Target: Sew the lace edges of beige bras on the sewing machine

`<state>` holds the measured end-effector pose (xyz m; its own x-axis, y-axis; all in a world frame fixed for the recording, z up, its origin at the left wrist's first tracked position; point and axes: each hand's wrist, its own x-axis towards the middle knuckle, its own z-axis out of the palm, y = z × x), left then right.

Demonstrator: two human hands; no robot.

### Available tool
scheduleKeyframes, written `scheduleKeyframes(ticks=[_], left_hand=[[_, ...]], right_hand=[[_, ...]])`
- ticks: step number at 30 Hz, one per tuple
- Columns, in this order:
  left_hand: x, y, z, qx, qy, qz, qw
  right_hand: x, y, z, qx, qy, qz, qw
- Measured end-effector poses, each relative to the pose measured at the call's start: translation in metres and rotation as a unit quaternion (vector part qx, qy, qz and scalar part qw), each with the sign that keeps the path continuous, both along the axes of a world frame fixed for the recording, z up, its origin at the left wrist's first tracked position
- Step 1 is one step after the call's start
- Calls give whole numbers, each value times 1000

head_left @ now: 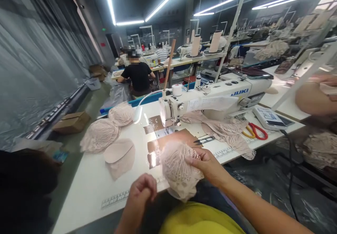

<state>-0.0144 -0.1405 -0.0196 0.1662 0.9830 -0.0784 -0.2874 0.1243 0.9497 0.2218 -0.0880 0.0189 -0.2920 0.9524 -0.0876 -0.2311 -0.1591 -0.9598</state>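
My right hand (207, 165) is closed round a beige net-covered cap piece (179, 169) at the near edge of the white sewing table (89, 184). My left hand (142, 192) sits just left of it with fingers curled into a loose fist; what it holds, if anything, is hidden. A white JUKI sewing machine (210, 98) stands behind the piece, its needle end over a shiny brown plate (168, 139). Small thread snips (204, 140) lie beside that plate.
Two beige net piles (100, 134) and flat oval fabric pieces (118, 151) lie at the table's left. More net fabric (231, 135) and red-and-yellow scissors (255, 131) lie right. A seated person in black (138, 76) works farther back. A cardboard box (71, 121) sits on the floor.
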Motion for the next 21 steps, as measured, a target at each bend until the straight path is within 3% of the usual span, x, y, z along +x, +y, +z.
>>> scheduleKeyframes(ticks=[2, 4, 6, 9, 14, 21], left_hand=[[-13, 10, 17, 98, 124, 16, 987], [-14, 23, 33, 151, 218, -30, 964], [-8, 35, 40, 135, 244, -120, 953], [10, 47, 33, 66, 203, -214, 953], [36, 49, 15, 43, 193, -189, 962], [55, 55, 18, -17, 129, -167, 977]], right_hand=[[-2, -5, 0, 44, -69, 58, 995], [-7, -10, 1, 82, -100, 112, 985], [-11, -12, 3, 113, -112, 152, 975], [-6, -7, 8, 154, -166, 173, 959], [9, 16, 1, 197, -201, 142, 949], [17, 42, -22, 172, -229, 107, 952]])
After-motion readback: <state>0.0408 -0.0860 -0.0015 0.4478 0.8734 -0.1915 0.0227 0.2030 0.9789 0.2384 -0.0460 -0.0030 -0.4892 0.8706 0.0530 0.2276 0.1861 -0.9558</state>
